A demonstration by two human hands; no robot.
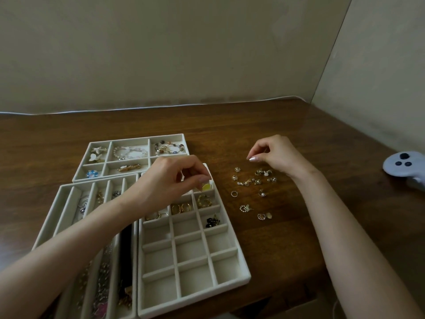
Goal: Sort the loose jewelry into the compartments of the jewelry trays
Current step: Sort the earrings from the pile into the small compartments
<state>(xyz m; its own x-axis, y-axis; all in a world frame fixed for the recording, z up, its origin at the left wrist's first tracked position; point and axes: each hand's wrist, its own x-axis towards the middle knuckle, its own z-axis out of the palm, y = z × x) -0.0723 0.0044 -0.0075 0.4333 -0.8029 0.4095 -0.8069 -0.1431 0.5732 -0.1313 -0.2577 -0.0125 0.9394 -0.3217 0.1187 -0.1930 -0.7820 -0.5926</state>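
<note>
Placing step, I reckon: left hand pinched over tray, 1 o'clock cell. Right hand pinched above earrings — can't tell what either holds. Next: fine pick.

Dim, warm, soft light; wide-angle bending at the edges; slightly blurry throughout.

Left hand fingertips pinched together, right hand thumb meeting forefinger
</note>
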